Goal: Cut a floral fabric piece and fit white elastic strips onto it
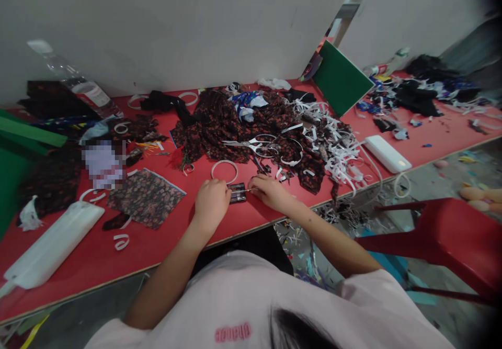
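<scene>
At the near edge of the red table, my left hand point(214, 202) is closed against the left side of a small dark rectangular piece point(237, 193) with shiny pale lines. On its right side my right hand point(270, 192) has its fingers pinched together around a thin pale bit too small to name. Just behind the left hand lies a white plastic ring point(212, 171). Farther back, silver scissors point(254, 144) rest with blades slightly apart on a heap of dark floral fabric point(219, 124). A flat floral fabric piece point(147, 197) lies to the left.
White offcut strips point(341, 160) pile up at the right. A long white case point(55, 244) lies at left, and a smaller white box point(387, 153) at right. A plastic bottle point(92, 95) and a green board point(341, 79) stand by the wall. A red stool point(463, 239) is at my right.
</scene>
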`<state>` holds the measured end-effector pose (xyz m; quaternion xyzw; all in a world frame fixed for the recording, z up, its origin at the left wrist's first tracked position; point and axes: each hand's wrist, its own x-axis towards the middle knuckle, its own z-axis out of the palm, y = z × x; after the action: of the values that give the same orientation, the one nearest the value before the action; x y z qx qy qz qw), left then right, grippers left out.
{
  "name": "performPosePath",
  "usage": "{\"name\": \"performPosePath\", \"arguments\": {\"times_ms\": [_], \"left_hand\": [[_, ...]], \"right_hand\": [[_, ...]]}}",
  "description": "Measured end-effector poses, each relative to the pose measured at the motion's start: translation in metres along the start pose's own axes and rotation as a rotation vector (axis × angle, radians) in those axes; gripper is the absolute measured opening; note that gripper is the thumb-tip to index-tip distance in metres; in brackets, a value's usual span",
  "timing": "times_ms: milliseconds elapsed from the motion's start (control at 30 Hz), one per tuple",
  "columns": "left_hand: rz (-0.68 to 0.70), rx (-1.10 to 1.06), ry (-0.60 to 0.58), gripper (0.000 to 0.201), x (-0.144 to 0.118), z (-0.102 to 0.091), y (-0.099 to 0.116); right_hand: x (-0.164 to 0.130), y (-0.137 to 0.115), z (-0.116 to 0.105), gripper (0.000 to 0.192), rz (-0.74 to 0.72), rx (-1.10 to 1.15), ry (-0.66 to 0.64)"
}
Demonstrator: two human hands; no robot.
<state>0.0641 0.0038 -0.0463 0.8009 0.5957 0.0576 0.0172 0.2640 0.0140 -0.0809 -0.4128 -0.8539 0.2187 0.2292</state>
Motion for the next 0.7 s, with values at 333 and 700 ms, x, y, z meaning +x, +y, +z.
{"name": "performPosePath", "arguments": {"times_ms": [333,700], "left_hand": [[-0.079,-0.049,-0.015,0.013,-0.001,0.001,-0.004],[0.079,-0.059,-0.005,0.034,-0.014,-0.024,-0.034]], "right_hand": [[-0.005,-0.017,-0.003,0.023,-0.01,-0.464,-0.222],[-0.005,-0.006,-0.008,0.029,-0.1,-0.205,-0.012]]}}
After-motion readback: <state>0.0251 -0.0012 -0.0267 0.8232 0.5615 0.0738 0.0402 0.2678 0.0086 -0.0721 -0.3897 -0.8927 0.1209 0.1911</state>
